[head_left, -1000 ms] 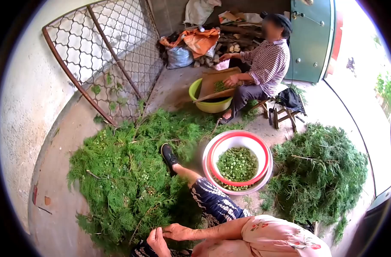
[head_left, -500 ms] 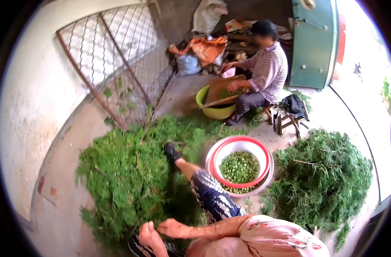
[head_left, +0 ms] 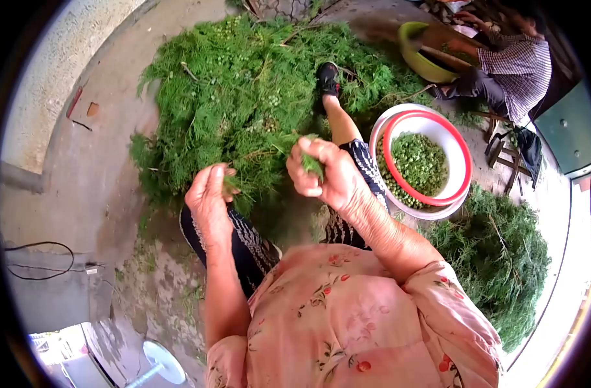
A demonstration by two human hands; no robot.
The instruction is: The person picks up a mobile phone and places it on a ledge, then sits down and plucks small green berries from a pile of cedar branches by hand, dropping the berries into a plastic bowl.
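Note:
Both hands are raised over my lap at the near edge of a big heap of green feathery branches [head_left: 224, 97]. My left hand [head_left: 209, 194] is curled, its fingertips closed on a bit of green sprig. Higher and to the right, my right hand [head_left: 324, 171] is closed round a green sprig [head_left: 311, 165], whose tips show between the fingers. To the right of my knee a white basin with a red rim [head_left: 460, 145] rests in a wider metal basin [head_left: 379, 129]. Small round green pods [head_left: 415, 165] lie in both.
A second green heap [head_left: 496, 258] lies at the right. At the upper right a person in a checked shirt [head_left: 518, 71] sits by a yellow-green tub [head_left: 421, 61]. A wooden stool [head_left: 505, 155] stands behind them. A black cable [head_left: 43, 244] lies at the left.
The view has tilted down and turned, so the heaps and basins sit elsewhere in it. My hands, close together before, are now apart and raised, with green sprigs showing in them.

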